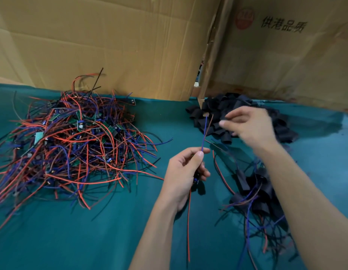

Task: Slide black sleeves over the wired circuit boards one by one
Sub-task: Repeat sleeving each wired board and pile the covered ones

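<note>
Left hand is curled around a wired circuit board, thumb and forefinger pinching its blue and brown wires so they stick straight up, while a red wire dangles down past the wrist toward the bottom edge. The board itself is mostly buried in the palm, you only catch a bit of blue and dark stuff peeking out under the fingers.

Right hand is up over the pile of black sleeves, fingers loosely bent with thumb and forefinger close together. It's motion-blurred, so I honestly can't tell whether it's got a sleeve pinched or nothing at all.

The sleeve pile sits at the back right of the green counter, right against the cardboard wall; short flat black tubes, heaped any old way, and the hand covers a good chunk of them.

Off to the left is a big tangle of unsleeved boards, small green boards with red, blue, brown and black leads going everywhere. Near right, partly behind the right forearm, there's a heap of finished ones with black sleeves on and wires trailing out. That heap runs under the arm, so it's hard to make out properly.
</note>
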A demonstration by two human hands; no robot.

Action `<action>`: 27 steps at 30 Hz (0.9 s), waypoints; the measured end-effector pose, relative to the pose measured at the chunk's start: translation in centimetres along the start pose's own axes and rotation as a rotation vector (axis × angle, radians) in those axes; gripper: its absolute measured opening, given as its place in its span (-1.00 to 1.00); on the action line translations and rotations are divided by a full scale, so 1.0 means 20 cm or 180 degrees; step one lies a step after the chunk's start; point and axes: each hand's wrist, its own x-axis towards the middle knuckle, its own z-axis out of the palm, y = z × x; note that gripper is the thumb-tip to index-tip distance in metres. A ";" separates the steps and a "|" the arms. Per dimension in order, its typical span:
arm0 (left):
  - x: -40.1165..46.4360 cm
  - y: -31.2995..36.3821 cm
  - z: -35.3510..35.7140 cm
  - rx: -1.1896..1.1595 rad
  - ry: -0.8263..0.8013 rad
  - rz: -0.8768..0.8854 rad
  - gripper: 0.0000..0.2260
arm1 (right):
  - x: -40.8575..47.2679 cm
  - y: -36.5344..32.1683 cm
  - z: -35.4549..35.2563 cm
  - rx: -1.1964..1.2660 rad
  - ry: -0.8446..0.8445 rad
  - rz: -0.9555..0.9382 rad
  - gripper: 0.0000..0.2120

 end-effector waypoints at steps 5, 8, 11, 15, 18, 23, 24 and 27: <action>0.01 -0.01 0.00 0.0005 -0.0037 0.0019 -0.80 | -0.04 -0.13 -0.16 0.1350 0.0214 0.0109 -0.89; 0.00 -0.02 0.00 0.0058 -0.0102 0.0092 -0.80 | -0.08 -0.18 -0.15 0.1417 0.0040 0.0032 -0.90; 0.00 -0.02 -0.01 0.0137 -0.0131 0.0136 -0.80 | -0.10 -0.22 -0.13 0.1324 -0.0061 -0.0106 -0.90; 0.00 -0.02 -0.01 0.0203 -0.0124 0.0157 -0.81 | -0.12 -0.26 -0.13 0.0942 -0.0365 -0.0216 -0.88; 0.00 -0.02 0.00 0.0230 -0.0113 0.0162 -0.82 | -0.14 -0.27 -0.12 0.0559 -0.0624 -0.0197 -0.85; 0.00 -0.02 0.01 0.0210 -0.0147 0.0107 -0.78 | -0.24 -0.23 -0.02 0.0568 -0.1044 0.0112 -0.79; 0.00 -0.01 0.01 0.0182 -0.0162 0.0075 -0.74 | -0.26 -0.21 0.01 0.0548 -0.1097 0.0170 -0.79; 0.00 -0.01 0.02 0.0001 -0.0128 -0.0004 -0.57 | -0.32 -0.16 0.07 0.0524 -0.1319 0.0338 -0.81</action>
